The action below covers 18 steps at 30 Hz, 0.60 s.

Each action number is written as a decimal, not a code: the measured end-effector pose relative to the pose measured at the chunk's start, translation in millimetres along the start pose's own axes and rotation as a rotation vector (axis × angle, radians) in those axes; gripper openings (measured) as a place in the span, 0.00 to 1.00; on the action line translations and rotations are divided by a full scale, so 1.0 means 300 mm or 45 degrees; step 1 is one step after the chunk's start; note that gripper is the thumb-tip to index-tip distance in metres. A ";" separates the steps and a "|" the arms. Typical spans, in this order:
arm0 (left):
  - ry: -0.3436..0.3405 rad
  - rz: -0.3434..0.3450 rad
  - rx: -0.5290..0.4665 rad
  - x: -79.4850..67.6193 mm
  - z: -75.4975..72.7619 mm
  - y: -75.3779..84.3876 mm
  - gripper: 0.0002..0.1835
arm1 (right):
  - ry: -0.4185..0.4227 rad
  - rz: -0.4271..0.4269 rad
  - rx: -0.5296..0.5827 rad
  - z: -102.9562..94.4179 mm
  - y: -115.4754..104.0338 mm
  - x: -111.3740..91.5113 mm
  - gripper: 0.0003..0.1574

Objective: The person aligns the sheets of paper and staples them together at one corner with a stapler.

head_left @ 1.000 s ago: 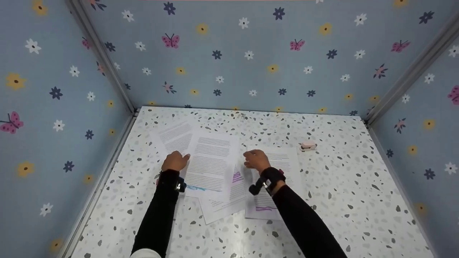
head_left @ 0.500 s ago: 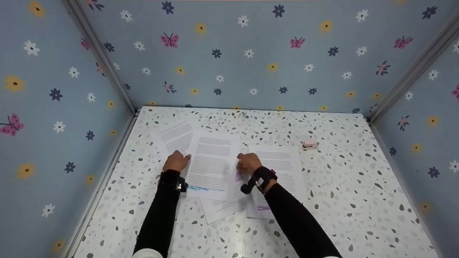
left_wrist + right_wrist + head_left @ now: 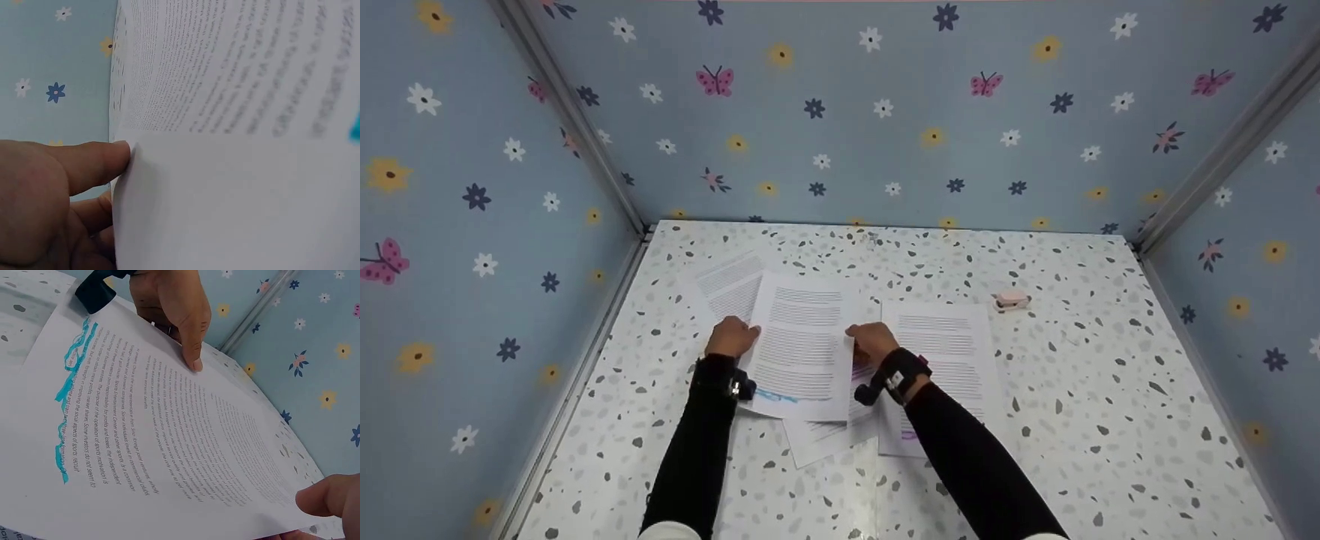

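A printed sheet of paper point(image 3: 802, 337) with a blue highlighter mark near its bottom is lifted a little off the table in the head view. My left hand point(image 3: 733, 336) pinches its left edge, thumb on top and fingers beneath, as the left wrist view shows. At the opposite edge my right hand point(image 3: 874, 341) pinches the same sheet; its thumb point(image 3: 323, 498) lies over the paper, with the fingers mostly hidden underneath. Under the held paper lies a tilted sheet point(image 3: 814, 444), partly covered. Another printed sheet point(image 3: 727, 285) lies slanted behind my left hand.
To the right lies a further printed sheet point(image 3: 937, 330) with a purple mark, partly under my right forearm. A small pale pink stapler point(image 3: 1011, 301) sits beyond its far right corner. Flower-patterned walls point(image 3: 840, 112) enclose the speckled table point(image 3: 1080, 390) at the back and sides.
My right hand has moved left from above the right-hand sheet to the right edge of the blue-marked sheet and taken hold. That sheet has risen slightly; my left hand has stayed at its edge.
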State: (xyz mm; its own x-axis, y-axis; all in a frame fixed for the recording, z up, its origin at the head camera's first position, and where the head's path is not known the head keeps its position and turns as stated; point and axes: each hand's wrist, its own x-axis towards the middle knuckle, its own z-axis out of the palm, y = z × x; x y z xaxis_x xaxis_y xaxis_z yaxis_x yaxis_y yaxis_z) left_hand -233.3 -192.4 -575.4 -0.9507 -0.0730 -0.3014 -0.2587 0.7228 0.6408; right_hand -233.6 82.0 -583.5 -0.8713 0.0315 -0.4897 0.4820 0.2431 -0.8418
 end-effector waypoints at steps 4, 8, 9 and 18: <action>-0.024 0.016 -0.011 -0.007 -0.009 0.000 0.26 | 0.033 -0.100 -0.152 0.006 0.002 -0.010 0.14; -0.032 0.014 -0.029 -0.011 -0.015 0.002 0.26 | 0.054 -0.182 -0.198 0.007 0.008 -0.017 0.13; -0.031 0.011 -0.041 -0.012 -0.017 0.003 0.26 | 0.063 -0.199 -0.209 0.007 0.009 -0.018 0.14; 0.025 0.036 -0.100 -0.006 -0.031 -0.011 0.18 | 0.078 -0.207 -0.140 -0.009 0.005 -0.013 0.26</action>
State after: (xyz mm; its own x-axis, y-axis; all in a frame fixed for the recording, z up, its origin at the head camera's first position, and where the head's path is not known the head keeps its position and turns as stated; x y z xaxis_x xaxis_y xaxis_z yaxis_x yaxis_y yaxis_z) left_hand -232.2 -201.0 -570.5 -0.9608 -0.0677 -0.2687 -0.2436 0.6686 0.7026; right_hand -229.9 84.8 -582.2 -0.9423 0.0414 -0.3322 0.3247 0.3543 -0.8770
